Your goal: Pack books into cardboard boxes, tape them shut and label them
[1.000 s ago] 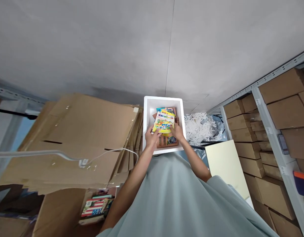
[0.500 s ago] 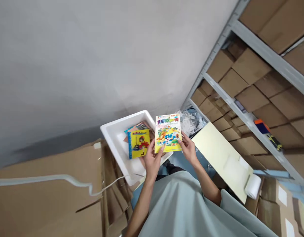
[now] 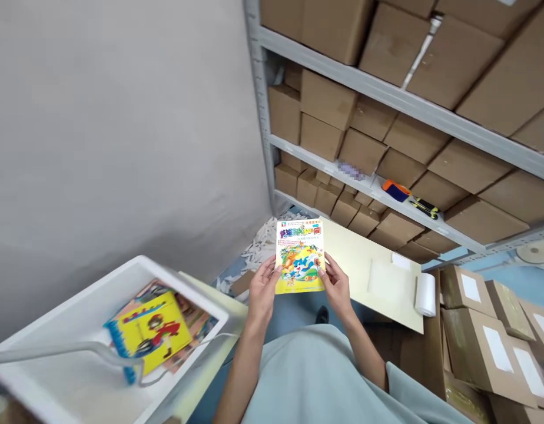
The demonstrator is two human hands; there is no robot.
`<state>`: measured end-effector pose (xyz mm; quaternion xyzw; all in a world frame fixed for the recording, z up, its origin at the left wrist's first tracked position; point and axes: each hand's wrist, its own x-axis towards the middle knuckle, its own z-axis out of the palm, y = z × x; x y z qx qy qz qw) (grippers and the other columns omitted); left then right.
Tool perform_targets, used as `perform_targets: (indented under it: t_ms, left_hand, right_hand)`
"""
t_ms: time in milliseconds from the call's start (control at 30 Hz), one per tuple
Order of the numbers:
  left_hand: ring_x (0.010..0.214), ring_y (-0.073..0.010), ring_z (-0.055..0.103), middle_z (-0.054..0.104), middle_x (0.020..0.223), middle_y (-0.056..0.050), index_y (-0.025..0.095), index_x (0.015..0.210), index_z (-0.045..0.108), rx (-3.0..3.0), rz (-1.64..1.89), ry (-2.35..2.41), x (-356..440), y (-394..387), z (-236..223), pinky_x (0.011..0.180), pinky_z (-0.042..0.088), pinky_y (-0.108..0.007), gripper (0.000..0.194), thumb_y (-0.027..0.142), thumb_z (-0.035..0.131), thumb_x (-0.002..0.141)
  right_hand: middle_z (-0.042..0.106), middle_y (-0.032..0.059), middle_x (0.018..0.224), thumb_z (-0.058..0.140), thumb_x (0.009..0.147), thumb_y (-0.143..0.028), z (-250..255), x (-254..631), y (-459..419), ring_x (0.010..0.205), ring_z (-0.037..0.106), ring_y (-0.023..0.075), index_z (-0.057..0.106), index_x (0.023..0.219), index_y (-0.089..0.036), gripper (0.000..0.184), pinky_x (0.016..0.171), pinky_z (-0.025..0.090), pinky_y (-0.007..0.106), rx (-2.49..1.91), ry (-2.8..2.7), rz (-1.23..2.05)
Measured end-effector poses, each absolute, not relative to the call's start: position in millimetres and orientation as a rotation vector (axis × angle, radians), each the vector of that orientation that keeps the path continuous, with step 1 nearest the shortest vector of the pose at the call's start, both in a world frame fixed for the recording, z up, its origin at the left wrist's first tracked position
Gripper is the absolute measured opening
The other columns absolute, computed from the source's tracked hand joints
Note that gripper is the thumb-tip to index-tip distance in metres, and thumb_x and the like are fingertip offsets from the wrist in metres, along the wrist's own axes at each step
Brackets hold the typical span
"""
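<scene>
A yellow picture book (image 3: 299, 255) with a cartoon cover is held upright in front of me by both hands. My left hand (image 3: 262, 290) grips its lower left edge, and my right hand (image 3: 337, 285) grips its lower right edge. To my lower left stands a white foam box (image 3: 84, 300) with more picture books inside; a yellow one (image 3: 149, 335) lies on top. The held book is well clear of the box, to its right.
Grey metal shelving (image 3: 400, 103) packed with brown cardboard boxes fills the right. A cream board (image 3: 371, 272) leans below it, with a white roll (image 3: 426, 294) on it. Labelled cartons (image 3: 479, 321) sit at lower right. White paper scraps (image 3: 259, 246) lie by the wall. A white cable (image 3: 64, 351) crosses the box.
The book was lifted out of the foam box and carried to the right. My view swung right, so the box now sits at lower left and the shelving fills the right.
</scene>
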<state>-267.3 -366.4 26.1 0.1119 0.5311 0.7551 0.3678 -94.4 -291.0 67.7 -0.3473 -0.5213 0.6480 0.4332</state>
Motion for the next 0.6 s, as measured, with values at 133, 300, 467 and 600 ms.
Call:
perform_targets:
  t_ms: [133,300,467,600]
  left_hand:
    - [0.129,-0.0348,0.077,0.076,0.144,-0.019,0.020,0.136,0.075,0.359,1.859,1.322,-210,-289,24,0.104,0.068,-0.041,0.084,0.061,0.102,0.068]
    - [0.132,-0.0329,0.075,0.078,0.138,-0.016,0.020,0.131,0.078,0.438,1.769,1.304,-145,-210,26,0.105,0.066,-0.037,0.080,0.057,0.104,0.065]
    - [0.124,-0.0345,0.079,0.080,0.136,-0.018,0.017,0.131,0.077,0.488,1.594,1.253,-103,-166,37,0.102,0.068,-0.041,0.083,0.057,0.105,0.063]
    - [0.117,-0.0369,0.081,0.083,0.128,-0.016,0.018,0.126,0.076,0.540,1.454,1.180,-84,-143,47,0.099,0.070,-0.046,0.080,0.060,0.104,0.063]
  right_hand:
    - [0.088,0.0114,0.120,0.089,0.085,-0.070,66,-27,-224,0.107,0.086,0.0338,0.074,0.137,-0.026,0.069,0.087,0.075,0.046,-0.926,-1.245,1.525]
    - [0.089,0.0106,0.107,0.084,0.091,-0.070,63,50,-160,0.098,0.087,0.0316,0.073,0.127,-0.025,0.059,0.083,0.073,0.043,-1.008,-1.159,1.389]
    - [0.089,0.0111,0.112,0.081,0.093,-0.070,62,102,-136,0.104,0.087,0.0319,0.072,0.132,-0.025,0.060,0.084,0.072,0.041,-1.057,-1.098,1.318]
    - [0.088,0.0110,0.113,0.078,0.096,-0.072,62,124,-130,0.104,0.087,0.0319,0.072,0.134,-0.025,0.061,0.086,0.073,0.042,-1.105,-1.071,1.238]
